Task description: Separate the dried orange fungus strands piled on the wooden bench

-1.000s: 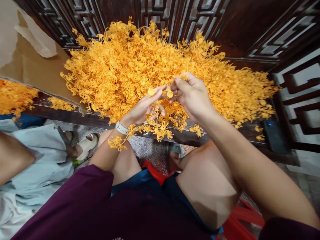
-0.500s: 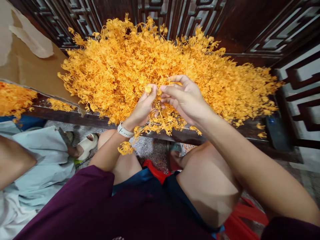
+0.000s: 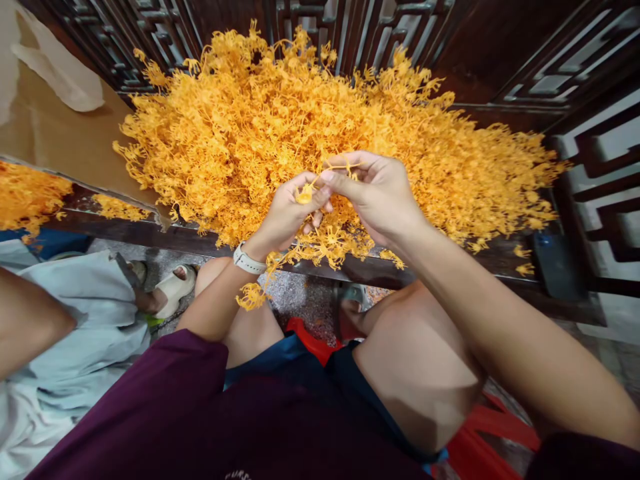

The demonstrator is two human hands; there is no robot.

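Fingers of my left hand (image 3: pixel 293 210) are closed on a small yellow-orange plastic piece (image 3: pixel 304 194), with a strand of similar pieces hanging below and over the wrist. My right hand (image 3: pixel 383 193) pinches a thin orange stem (image 3: pixel 343 166) between thumb and forefinger, its fingertips touching those of the left. Both hands are over the front of a large heap of orange plastic flower pieces (image 3: pixel 260 127).
The heap lies on a dark wooden bench (image 3: pixel 200 241) with a carved lattice back. Cardboard (image 3: pixel 65 133) leans at the left, near a second orange pile (image 3: pixel 30 197). A person in light blue clothing (image 3: pixel 90 313) sits at the left. A dark box (image 3: pixel 557 263) is at the right.
My hands have come together at the fingertips. A thin stem now shows in my right fingers, and the yellow-orange piece in my left hand has moved slightly down and right.
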